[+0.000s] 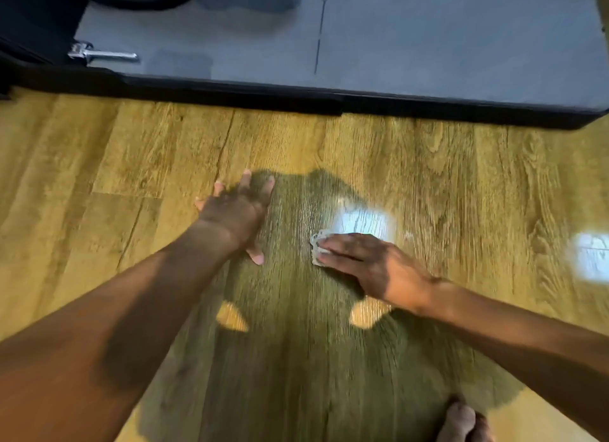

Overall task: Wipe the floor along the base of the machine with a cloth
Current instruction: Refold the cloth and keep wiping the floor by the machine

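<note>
Head view: wooden floor [428,164] fills the near field. The grey machine [428,46] spans the far side, and its black base edge [296,95] runs left to right. Bare floor separates that edge from both hands. Left hand [235,211] lies spread flat on the floor. Right hand [369,263] presses straight fingers on the small white cloth [318,245].

Pale cloth [319,247], yellow-brown wood-grain floor [428,164]
</note>
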Demonstrator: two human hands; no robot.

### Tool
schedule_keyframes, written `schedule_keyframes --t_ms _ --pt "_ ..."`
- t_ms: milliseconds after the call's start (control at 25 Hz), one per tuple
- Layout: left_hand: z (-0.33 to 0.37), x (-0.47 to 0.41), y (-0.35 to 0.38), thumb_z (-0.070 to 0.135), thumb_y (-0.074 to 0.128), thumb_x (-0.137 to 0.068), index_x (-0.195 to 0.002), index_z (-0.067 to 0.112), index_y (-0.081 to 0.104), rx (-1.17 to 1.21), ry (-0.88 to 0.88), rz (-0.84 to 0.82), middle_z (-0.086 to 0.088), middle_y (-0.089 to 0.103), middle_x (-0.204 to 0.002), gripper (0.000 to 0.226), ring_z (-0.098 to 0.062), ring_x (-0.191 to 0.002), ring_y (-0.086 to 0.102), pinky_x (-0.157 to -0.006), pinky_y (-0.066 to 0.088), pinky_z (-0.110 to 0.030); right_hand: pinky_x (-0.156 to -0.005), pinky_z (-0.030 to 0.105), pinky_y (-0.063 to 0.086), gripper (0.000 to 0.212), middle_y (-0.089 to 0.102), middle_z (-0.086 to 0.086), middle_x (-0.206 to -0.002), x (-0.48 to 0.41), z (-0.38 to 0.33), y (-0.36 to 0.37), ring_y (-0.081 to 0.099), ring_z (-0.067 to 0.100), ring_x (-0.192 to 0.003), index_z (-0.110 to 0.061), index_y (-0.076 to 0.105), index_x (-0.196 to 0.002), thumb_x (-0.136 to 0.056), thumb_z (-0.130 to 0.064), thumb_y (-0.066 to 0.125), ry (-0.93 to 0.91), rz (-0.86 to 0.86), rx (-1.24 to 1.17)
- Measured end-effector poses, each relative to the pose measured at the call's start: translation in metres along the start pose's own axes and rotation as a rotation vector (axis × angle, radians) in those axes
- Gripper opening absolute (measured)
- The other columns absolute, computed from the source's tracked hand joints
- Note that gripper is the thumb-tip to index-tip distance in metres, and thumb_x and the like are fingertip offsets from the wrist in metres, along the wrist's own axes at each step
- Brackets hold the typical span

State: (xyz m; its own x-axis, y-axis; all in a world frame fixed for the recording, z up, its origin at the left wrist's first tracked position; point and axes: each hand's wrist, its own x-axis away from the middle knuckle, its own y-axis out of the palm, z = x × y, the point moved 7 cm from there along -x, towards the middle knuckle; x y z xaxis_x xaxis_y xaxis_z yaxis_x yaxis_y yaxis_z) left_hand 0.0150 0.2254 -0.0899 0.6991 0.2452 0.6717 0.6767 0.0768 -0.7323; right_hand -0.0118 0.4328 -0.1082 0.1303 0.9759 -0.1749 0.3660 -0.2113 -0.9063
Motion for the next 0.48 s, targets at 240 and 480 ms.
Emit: schedule_keyframes --t_ms 240,480 --pt "-0.007 0.0 0.006 0.051 0.084 -0.055 -0.146 0.032 -0.022 0.06 0.043 -0.003 -0.011 -0.025 -0.154 0.14 -0.046 -0.14 0.006 -0.111 0.022 -0.051 -0.078 0.023 0.057 0.038 0.036 -0.002 -0.15 -0.045 0.072 -0.043 0.064 0.016 -0.107 -0.028 0.047 -0.135 -0.099 -0.017 0.041 0.395 0.143 0.027" --pt "-0.014 0.003 0.011 0.062 0.077 -0.055 -0.148 0.035 -0.016 0.032 0.064 0.066 -0.005 -0.024 -0.155 0.134 -0.044 -0.141 0.007 -0.107 0.029 -0.051 -0.113 0.04 0.03 0.045 0.043 0.002 -0.145 0.033 -0.078 0.031 0.029 0.01 -0.138 -0.018 0.051 -0.136 -0.091 -0.012 0.057 -0.217 -0.09 -0.063"
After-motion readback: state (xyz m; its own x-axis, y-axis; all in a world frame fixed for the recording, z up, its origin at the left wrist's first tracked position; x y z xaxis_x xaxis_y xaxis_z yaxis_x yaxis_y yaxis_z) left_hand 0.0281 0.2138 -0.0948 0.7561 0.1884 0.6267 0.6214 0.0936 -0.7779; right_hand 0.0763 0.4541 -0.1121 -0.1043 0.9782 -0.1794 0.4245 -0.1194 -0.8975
